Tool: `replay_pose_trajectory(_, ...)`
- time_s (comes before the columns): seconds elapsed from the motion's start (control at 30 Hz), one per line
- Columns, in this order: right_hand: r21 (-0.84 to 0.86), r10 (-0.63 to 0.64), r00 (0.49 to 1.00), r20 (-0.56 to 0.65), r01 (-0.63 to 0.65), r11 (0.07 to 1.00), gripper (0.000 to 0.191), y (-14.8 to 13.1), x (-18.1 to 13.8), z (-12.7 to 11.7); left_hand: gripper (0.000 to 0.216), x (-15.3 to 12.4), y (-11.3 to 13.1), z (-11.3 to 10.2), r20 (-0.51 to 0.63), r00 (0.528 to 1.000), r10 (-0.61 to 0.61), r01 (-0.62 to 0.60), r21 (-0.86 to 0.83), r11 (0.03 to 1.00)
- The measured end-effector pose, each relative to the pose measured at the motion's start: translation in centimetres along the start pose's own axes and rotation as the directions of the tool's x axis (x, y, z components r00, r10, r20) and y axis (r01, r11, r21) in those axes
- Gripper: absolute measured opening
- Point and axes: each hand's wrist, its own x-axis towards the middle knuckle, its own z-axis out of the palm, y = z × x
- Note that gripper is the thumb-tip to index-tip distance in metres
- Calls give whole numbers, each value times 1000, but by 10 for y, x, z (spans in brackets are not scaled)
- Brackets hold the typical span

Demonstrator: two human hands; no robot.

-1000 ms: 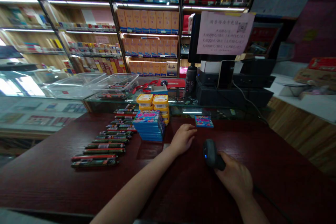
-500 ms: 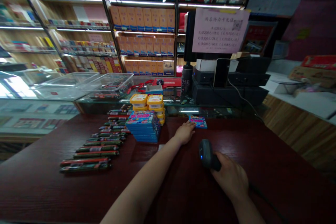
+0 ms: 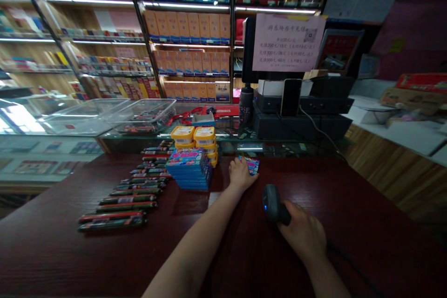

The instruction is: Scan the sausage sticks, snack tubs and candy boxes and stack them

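My left hand (image 3: 240,174) reaches over a small flat blue-and-pink box (image 3: 253,166) on the counter, its fingers curled over the box's left part. That part of the box is hidden under the hand. In my right hand (image 3: 303,228) is a dark barcode scanner (image 3: 271,202) with a blue light on its side, held by the handle just above the counter. Left of my left hand stands a stack of similar blue boxes (image 3: 190,170). Yellow tubs (image 3: 205,136) are piled right behind that stack.
Several stick-shaped packets (image 3: 115,214) lie in a row on the dark red wooden counter (image 3: 45,251). Behind are clear plastic bins (image 3: 146,111), a black bottle (image 3: 246,107), a phone (image 3: 291,98) and a monitor bearing a paper sign (image 3: 286,42). The scanner's cable trails right.
My left hand has drawn the small blue box leftward across the counter, toward the stack, with its fingers now more curled. My right hand keeps the scanner in nearly the same place.
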Motion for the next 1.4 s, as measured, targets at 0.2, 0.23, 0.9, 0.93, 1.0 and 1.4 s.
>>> replay_pose_trajectory(0.2,-26,-22,1000,-12,22,999,27,0,-2,-1,42,-14,-7,-26,46,966,-256,225,-640,735)
replay_pose_trajectory(0.23,-31,-21,1000,-11,20,999,27,0,-2,-1,42,-19,-9,-31,139,944,-300,288,-789,542)
replay_pose_trajectory(0.9,354,9,1000,-3,-7,935,33,-2,-14,-30,40,-72,-34,-33,343,913,-219,266,-911,-316)
replay_pose_trajectory(0.93,451,4,1000,-14,2,892,34,-3,-19,-33,40,-73,-34,-33,337,913,-229,255,-911,-323)
replay_pose_trajectory(1.0,610,17,1000,10,-20,792,34,-6,-28,-36,39,-72,-34,-32,340,906,-253,246,-908,-338)
replay_pose_trajectory(1.4,659,146,983,112,-183,729,40,-16,-48,-38,35,-69,-32,-27,343,882,-323,234,-914,-332)
